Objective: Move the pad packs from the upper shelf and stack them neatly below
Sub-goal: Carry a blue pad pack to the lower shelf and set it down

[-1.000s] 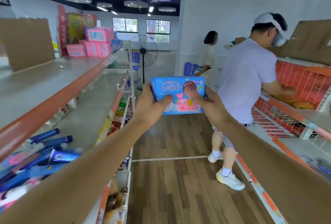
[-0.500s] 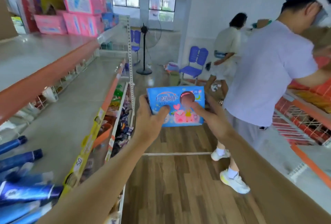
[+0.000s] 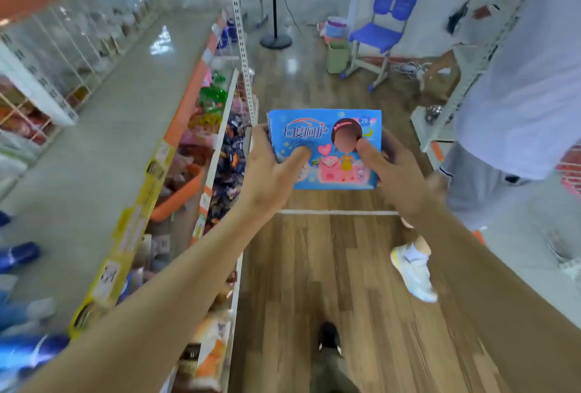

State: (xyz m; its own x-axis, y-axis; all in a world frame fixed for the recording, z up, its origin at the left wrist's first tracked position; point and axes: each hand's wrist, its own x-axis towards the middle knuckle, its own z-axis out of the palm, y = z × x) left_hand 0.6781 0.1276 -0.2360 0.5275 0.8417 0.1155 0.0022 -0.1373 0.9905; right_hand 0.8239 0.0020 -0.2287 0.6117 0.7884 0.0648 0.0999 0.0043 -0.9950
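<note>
While 2 hands grip pack [image 3: 327, 147], bystander [image 3: 518, 84] crowds right.

You are holding a pad pack [image 3: 327, 153] that is showing a bright blue face with white lettering, a pink heart and a cartoon girl in a yellow skirt on a pink patch. The floor [image 3: 314, 266] beneath is showing brown wood-grain planks crossed by one white line. The shelf [image 3: 103, 147] at your left is showing pale grey with an orange edge and yellow tags. Two chairs [image 3: 382, 27] are showing violet-blue.
</note>
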